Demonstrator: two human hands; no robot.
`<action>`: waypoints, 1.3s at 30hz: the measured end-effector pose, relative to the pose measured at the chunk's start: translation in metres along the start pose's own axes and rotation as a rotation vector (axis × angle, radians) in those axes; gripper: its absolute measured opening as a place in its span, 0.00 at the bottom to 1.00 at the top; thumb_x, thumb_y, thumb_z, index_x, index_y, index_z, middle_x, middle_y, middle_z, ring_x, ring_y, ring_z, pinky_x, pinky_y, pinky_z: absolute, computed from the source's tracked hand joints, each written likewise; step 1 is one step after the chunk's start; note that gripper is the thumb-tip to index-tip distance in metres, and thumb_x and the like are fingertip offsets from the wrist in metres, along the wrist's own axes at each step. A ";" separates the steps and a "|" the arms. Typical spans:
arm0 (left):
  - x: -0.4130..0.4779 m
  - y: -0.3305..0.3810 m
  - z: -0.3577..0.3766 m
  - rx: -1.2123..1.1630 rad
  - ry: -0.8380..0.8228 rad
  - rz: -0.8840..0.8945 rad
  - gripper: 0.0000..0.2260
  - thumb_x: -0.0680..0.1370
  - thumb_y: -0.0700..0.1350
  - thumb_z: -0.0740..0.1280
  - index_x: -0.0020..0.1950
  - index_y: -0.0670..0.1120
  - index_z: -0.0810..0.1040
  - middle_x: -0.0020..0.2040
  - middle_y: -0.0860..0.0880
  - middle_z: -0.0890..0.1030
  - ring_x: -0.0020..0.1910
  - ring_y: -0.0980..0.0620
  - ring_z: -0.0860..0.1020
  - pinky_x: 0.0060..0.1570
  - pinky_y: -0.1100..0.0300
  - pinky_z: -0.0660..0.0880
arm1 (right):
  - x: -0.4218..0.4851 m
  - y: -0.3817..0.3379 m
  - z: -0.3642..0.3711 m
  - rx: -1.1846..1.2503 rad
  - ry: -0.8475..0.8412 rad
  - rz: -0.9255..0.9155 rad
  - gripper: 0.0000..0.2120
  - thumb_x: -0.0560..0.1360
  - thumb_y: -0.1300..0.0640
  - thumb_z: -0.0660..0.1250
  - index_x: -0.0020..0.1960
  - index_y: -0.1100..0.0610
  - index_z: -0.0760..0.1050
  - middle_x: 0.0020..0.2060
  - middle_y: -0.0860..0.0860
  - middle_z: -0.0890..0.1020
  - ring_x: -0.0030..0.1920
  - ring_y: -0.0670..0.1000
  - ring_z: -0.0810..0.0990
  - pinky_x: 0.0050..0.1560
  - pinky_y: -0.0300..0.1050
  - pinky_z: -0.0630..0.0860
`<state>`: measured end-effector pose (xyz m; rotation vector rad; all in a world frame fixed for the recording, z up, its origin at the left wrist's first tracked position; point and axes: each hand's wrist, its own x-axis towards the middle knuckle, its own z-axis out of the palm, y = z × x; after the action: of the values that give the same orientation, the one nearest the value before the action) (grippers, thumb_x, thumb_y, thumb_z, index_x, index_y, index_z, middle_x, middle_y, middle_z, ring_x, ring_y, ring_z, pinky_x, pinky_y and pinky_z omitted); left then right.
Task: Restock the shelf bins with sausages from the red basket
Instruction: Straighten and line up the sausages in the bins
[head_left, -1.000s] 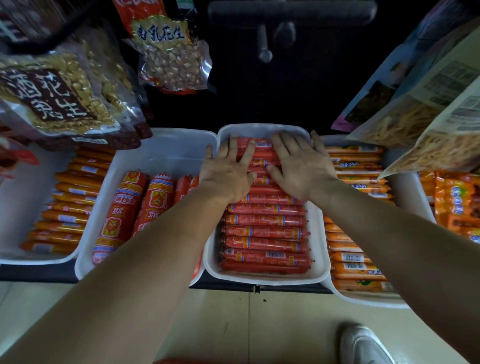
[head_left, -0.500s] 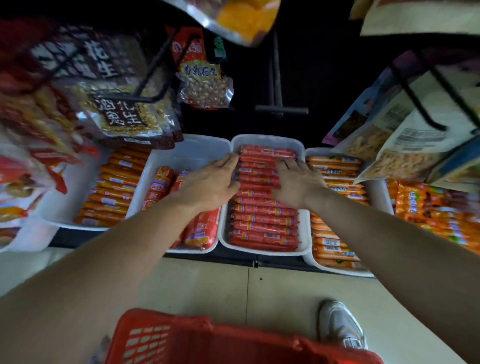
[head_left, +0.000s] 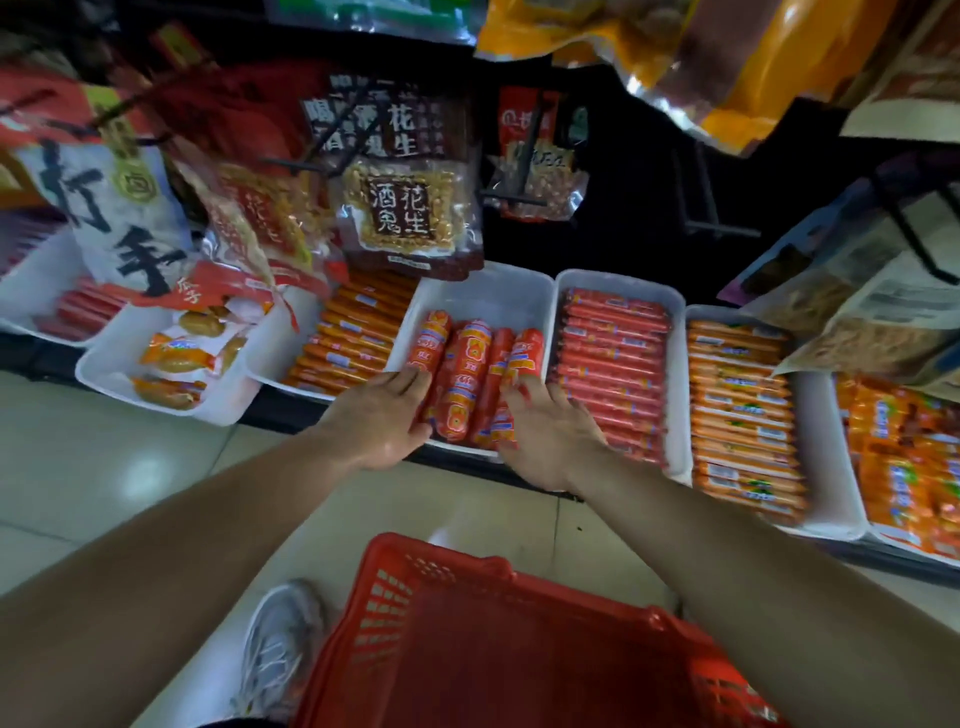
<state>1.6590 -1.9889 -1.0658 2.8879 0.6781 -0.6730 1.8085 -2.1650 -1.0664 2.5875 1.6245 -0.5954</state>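
Now left hand (head_left: 382, 418) and right hand (head_left: 548, 434), grip wide, touch the fat sausages (head_left: 470, 379).

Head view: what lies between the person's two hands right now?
The thick red sausages in the white bin. The left hand and right hand touch them from either side, as the head view shows.
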 end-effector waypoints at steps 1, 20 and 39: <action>0.004 -0.001 0.004 -0.009 0.020 0.006 0.35 0.82 0.62 0.53 0.82 0.48 0.42 0.82 0.48 0.48 0.80 0.47 0.51 0.75 0.52 0.55 | 0.007 -0.004 0.006 0.023 0.020 0.021 0.36 0.78 0.42 0.58 0.80 0.54 0.49 0.77 0.55 0.55 0.75 0.59 0.58 0.72 0.59 0.61; 0.056 -0.013 0.047 -0.038 0.229 0.249 0.31 0.78 0.69 0.41 0.80 0.61 0.39 0.81 0.49 0.54 0.80 0.46 0.46 0.77 0.43 0.47 | 0.053 0.001 0.060 -0.063 0.100 0.168 0.36 0.80 0.35 0.42 0.81 0.52 0.36 0.78 0.55 0.32 0.79 0.55 0.34 0.78 0.60 0.39; 0.052 -0.023 0.041 -0.215 0.323 0.138 0.27 0.83 0.60 0.54 0.79 0.50 0.60 0.80 0.50 0.58 0.78 0.50 0.57 0.76 0.50 0.56 | 0.051 0.002 0.045 -0.290 -0.050 0.162 0.49 0.72 0.26 0.30 0.79 0.61 0.33 0.80 0.58 0.38 0.80 0.56 0.38 0.76 0.61 0.35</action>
<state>1.6744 -1.9550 -1.1251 2.8296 0.5360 -0.1078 1.8161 -2.1326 -1.1256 2.4390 1.3538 -0.3791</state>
